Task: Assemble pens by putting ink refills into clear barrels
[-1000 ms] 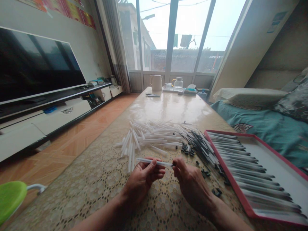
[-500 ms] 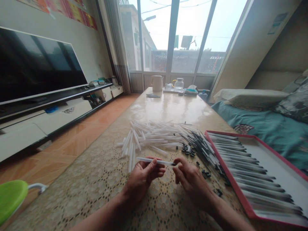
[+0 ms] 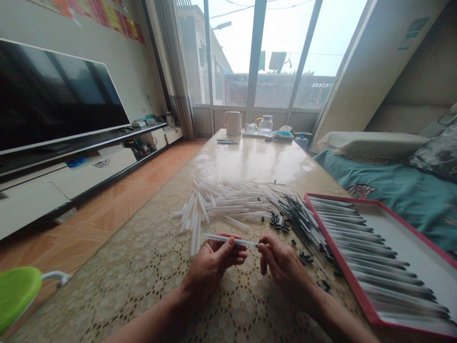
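white, slim pen (image 3: 247, 243), straight, its surface pale and semi-translucent, tapering to a point at the left end; the right end is largely hidden by fingers. position: held nearly level above the patterned table (image 3: 143, 267), in front of the white tubes (image 3: 228, 208). left hand (image 3: 211, 261): thumb and fingers pinching the barrel. right hand (image 3: 285, 261): thumb and forefinger closed on the right end.

pen (image 3: 241, 242): smooth plastic | tabletop (image 3: 246, 159): glossy | curtain (image 3: 175, 66): matt cloth
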{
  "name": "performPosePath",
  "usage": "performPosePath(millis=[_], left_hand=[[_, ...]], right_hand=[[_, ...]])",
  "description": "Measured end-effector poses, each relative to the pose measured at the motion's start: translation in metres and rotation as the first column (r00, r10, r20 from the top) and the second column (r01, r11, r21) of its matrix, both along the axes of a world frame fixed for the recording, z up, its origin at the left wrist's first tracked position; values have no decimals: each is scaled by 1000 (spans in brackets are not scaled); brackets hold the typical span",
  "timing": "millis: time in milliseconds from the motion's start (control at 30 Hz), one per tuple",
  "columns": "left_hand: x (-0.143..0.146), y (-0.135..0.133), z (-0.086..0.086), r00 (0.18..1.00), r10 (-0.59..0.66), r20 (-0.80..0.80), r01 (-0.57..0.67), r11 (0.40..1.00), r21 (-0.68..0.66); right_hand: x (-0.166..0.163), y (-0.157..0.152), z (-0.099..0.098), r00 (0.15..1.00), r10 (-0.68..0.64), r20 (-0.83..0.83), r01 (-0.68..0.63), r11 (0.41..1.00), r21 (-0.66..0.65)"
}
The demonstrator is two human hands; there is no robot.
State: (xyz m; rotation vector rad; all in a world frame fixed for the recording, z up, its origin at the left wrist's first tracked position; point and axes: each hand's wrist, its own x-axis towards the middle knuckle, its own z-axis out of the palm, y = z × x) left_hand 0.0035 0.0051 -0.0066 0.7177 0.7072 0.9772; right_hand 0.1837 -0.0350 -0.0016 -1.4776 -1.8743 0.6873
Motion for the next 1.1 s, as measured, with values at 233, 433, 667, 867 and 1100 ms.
performPosePath(millis=[233,433,667,867,1100], left_hand=[[0,0,-2,1000,2,0,-2,1000,9],[0,0,-2,1000,-28,-2,29,999,34],[-1,1,-3,1000,2,0,-2,1000,28],[-1,0,-5,999,-51,-3,52,996,67],[-1,2,-5,999,-38,-6,39,997,69]], right_hand=[[1,0,3,1000,-2,-1,2,1000,3],[2,2,-2,999,-9,-31,8,1000,-4],[3,3,-2,998,6,-55,-6,1000,-4],[1,4,0,998,-13,-65,12,1000,-19],[1,2,-2,998,31,-62,-33,999,-31]])
